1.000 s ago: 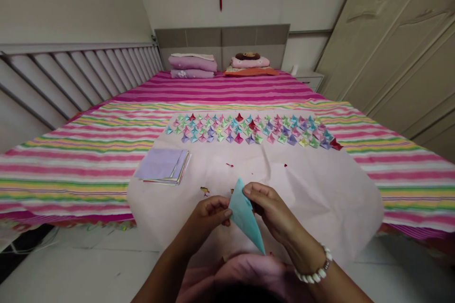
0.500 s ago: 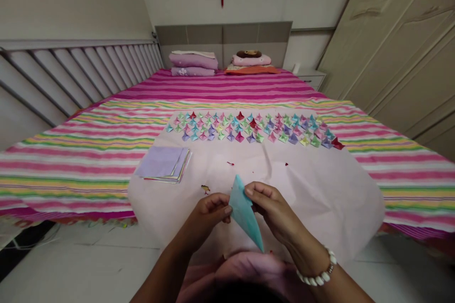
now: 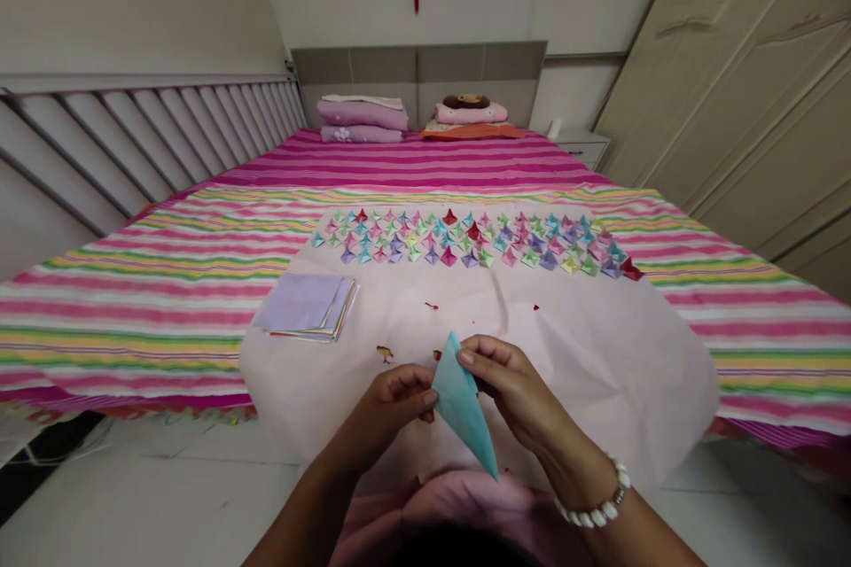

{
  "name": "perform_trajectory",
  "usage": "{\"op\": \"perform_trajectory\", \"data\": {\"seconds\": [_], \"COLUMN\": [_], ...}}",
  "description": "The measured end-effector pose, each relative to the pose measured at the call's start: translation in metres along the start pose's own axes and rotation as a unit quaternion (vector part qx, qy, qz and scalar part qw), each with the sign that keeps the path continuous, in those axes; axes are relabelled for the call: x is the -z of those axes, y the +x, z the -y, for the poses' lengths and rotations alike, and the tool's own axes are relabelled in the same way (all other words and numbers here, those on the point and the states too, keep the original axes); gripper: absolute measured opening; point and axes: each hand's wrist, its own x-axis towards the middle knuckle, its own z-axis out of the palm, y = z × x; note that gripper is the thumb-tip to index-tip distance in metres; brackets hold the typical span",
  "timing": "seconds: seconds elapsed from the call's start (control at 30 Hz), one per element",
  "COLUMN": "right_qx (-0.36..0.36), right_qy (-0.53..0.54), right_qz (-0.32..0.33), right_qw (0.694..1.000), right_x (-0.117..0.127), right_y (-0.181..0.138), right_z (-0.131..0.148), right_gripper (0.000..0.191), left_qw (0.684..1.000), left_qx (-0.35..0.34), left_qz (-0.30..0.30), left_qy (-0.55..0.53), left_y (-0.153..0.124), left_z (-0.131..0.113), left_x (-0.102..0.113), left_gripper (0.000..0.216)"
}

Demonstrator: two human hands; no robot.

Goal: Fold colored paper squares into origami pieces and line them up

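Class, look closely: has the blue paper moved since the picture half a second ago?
Yes: against the long red mark on the pink sheet, the blue paper has shifted slightly right and toward the person.

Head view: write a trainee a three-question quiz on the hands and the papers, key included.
1. True or false: the left hand and the right hand both hold the turquoise paper.
2. Multiple choice: the white-beaded bracelet is on the same arm as
A) the left hand
B) the right hand
C) neither hand
3. Fill the gap: the topmost colour on the paper stack is ____.

Key: 1. True. 2. B. 3. Light purple.
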Motion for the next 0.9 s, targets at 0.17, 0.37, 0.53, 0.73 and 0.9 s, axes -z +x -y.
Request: {"op": "perform_trajectory", "data": {"seconds": [0.17, 0.37, 0.53, 0.73, 0.9], "right_qx": [0.002, 0.037, 0.008, 0.024, 0.145], "right_qy": [-0.002, -0.059, -0.056, -0.132, -0.258], "right_qz": [-0.001, 0.0, 0.04, -0.003, -0.083], "right_qw": [1.0, 0.998, 0.998, 0.991, 0.951], "right_x": [0.001, 0.004, 0.002, 0.0, 0.0], "right_y": [0.001, 0.002, 0.002, 0.009, 0.014], "right_z": [0.001, -0.001, -0.003, -0.025, -0.037], "right_gripper": [0.02, 0.016, 0.015, 0.013, 0.011], "left_qw": [1.0, 0.999, 0.998, 0.988, 0.983], "left_qx": [0.005, 0.003, 0.005, -0.002, -0.011], "left_qz": [-0.008, -0.029, -0.065, -0.156, -0.182], "left_qy": [0.004, 0.017, -0.003, -0.01, 0.021], "left_y": [0.001, 0.002, 0.006, 0.016, 0.016], "left_z": [-0.001, -0.002, -0.003, -0.004, 0.0], "left_x": [-0.001, -0.002, -0.004, -0.015, -0.027], "left_gripper": [0.012, 0.013, 0.017, 0.027, 0.043]}}
